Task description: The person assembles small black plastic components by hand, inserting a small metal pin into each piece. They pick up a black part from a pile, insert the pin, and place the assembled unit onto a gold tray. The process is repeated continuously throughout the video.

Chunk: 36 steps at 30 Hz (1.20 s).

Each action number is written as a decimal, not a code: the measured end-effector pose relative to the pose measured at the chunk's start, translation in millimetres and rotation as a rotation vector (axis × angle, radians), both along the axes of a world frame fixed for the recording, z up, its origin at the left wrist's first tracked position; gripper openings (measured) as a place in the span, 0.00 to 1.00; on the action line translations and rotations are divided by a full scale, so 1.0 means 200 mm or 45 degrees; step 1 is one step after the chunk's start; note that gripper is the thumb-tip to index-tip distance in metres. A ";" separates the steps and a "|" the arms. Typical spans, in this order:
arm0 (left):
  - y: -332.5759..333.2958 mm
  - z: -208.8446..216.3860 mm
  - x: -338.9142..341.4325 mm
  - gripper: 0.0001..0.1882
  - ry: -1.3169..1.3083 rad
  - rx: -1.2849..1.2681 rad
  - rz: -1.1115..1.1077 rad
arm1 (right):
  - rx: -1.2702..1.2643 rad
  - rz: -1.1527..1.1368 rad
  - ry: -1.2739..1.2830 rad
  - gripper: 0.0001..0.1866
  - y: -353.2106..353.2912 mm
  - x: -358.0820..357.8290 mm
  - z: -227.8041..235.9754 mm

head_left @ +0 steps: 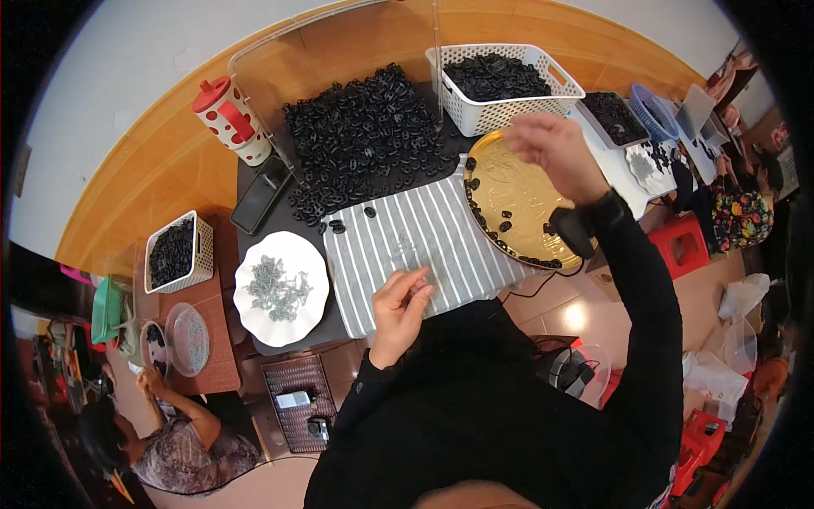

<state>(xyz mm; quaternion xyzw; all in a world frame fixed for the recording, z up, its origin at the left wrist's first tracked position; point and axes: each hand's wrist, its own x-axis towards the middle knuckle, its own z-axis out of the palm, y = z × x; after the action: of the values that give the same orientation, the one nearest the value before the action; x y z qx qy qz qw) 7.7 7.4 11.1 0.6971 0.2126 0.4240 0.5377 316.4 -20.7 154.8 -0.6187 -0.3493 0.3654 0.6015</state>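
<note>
My left hand (400, 314) is over the near edge of a grey-and-white striped cloth (449, 242). Its thumb and fingers are pinched together; whatever is between them is too small to make out. Over the far right part of a round gold tray (527, 199) is my right hand (551, 153), fingers stretched out, with nothing visible in it. Small black oval pieces (506, 226) lie inside the tray, mostly along its left and near rim. A few small clear pieces (405, 248) rest on the cloth, beside several black oval pieces (337, 226) at its far left.
Beyond the cloth spreads a large heap of black pieces (365, 127). A white basket (509, 110) stands behind the tray. To the left are a white scalloped plate (248, 318) of clear pieces, a phone (263, 195) and a dotted cup (233, 119). Other people sit at both sides.
</note>
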 end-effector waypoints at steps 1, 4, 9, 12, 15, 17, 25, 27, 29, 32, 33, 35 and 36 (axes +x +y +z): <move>-0.02 0.00 -0.01 0.13 -0.003 0.006 0.012 | -0.021 0.015 -0.086 0.13 -0.04 -0.01 -0.05; 0.00 0.01 0.00 0.10 0.016 0.073 0.032 | -0.312 0.105 -0.320 0.11 -0.16 0.05 -0.18; -0.01 0.02 -0.01 0.10 0.067 0.086 0.013 | -0.526 0.351 -1.066 0.11 -0.22 -0.01 -0.31; -0.01 0.01 0.00 0.10 0.064 0.104 0.014 | -0.497 0.418 -1.097 0.11 -0.23 -0.05 -0.36; -0.02 0.02 0.00 0.10 0.075 0.108 0.018 | -0.367 0.427 -1.434 0.06 -0.21 -0.08 -0.43; -0.02 0.02 0.00 0.10 0.109 0.112 -0.001 | -0.336 0.422 -1.530 0.05 -0.21 -0.08 -0.47; -0.02 0.00 0.00 0.09 0.076 0.061 0.001 | -0.085 0.382 -1.001 0.03 -0.29 -0.25 -0.39; -0.03 0.02 0.01 0.09 0.072 0.017 -0.015 | 0.119 0.393 -1.046 0.03 -0.31 -0.40 -0.41; -0.06 0.08 0.02 0.09 0.059 -0.058 -0.049 | 0.265 0.366 -1.262 0.03 -0.32 -0.53 -0.45; -0.08 0.11 0.05 0.09 0.085 0.018 -0.019 | 0.360 0.300 -1.684 0.04 -0.34 -0.65 -0.56; -0.09 0.10 0.03 0.10 0.085 0.067 0.006 | 0.367 0.321 -1.725 0.04 -0.35 -0.69 -0.59; -0.06 0.08 0.00 0.10 0.117 0.102 0.060 | 0.366 0.368 -1.621 0.03 -0.36 -0.70 -0.59; -0.06 0.07 -0.03 0.10 0.134 0.110 0.089 | 0.399 0.377 -1.485 0.02 -0.36 -0.68 -0.60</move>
<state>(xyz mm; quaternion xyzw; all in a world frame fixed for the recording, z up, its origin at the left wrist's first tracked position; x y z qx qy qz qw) 2.1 -4.8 25.1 0.7331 0.2463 0.4140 0.4801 179.8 -92.6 35.0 -0.5657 -0.7520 -0.0089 0.3383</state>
